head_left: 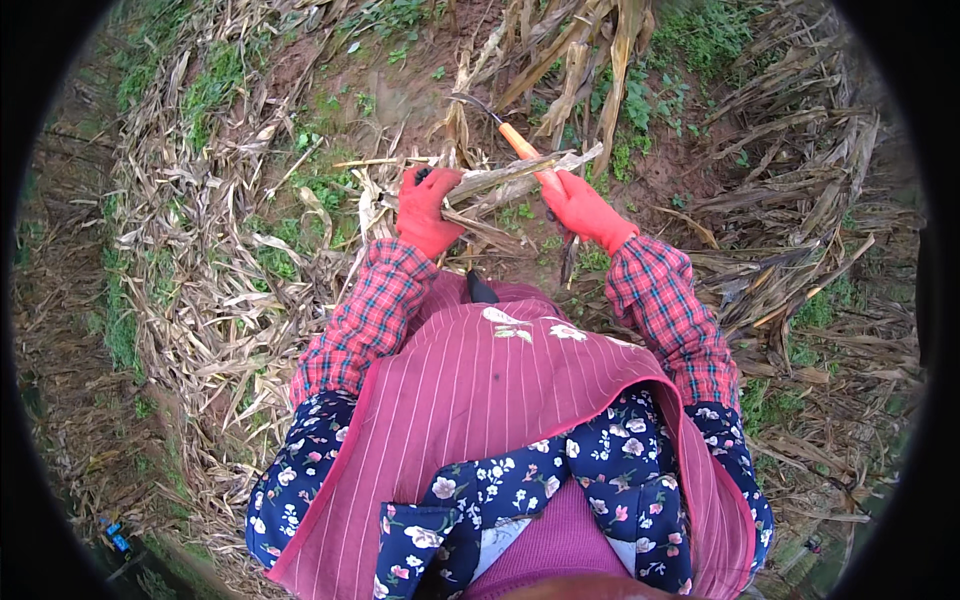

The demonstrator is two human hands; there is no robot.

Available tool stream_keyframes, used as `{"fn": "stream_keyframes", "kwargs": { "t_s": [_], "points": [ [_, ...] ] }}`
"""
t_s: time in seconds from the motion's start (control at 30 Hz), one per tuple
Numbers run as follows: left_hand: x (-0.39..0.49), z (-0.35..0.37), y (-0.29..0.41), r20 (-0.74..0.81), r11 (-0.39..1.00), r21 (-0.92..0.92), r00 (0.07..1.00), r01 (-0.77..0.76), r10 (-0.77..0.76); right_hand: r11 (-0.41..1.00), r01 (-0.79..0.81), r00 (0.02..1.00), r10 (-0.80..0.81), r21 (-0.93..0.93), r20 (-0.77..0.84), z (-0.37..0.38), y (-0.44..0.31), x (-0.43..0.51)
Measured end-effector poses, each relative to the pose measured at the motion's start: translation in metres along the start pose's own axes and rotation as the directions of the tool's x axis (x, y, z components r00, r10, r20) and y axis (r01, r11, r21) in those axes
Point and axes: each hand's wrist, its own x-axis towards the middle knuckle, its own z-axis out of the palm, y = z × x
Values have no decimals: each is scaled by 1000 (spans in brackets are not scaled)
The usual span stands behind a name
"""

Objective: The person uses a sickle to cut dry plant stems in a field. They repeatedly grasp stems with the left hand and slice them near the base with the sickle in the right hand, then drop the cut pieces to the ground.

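My left hand (427,212), in a red work glove, is closed around several dry corn stalks (491,180) with withered leaves. The stalks stick out to the right, towards my other glove. In my right hand (589,210), also gloved in red, is a sickle with an orange handle (517,142). Its thin curved blade (474,102) points up and left, away from my body. The handle crosses in front of the stalk ends. Dark material shows at the left glove's fingers, too small to tell what it is.
Standing dry corn stalks (592,52) rise just ahead. Cut stalks (795,202) lie heaped on the right, and dry husks and leaves (217,300) cover the ground at left. Reddish soil (397,82) and green weeds (214,90) show between. A striped apron (495,397) hangs before me.
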Motion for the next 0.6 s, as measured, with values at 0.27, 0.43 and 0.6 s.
{"fn": "stream_keyframes", "kwargs": {
  "t_s": [0.27, 0.43, 0.6],
  "points": [
    [-9, -4, 7, 103, 994, -34, 990, 101, -97, 967, 88, 988, -55, -240, 143, 15, -24, 26],
    [5, 5, 15, 310, 988, 61, 944, -139, 114, 760, 472, 831, -552, -447, -62, 46, 49, 12],
    [33, 10, 26, 162, 988, -7, 974, -157, 156, 990, 110, 957, -131, -93, -261, 17, 42, -79]
  ]
}}
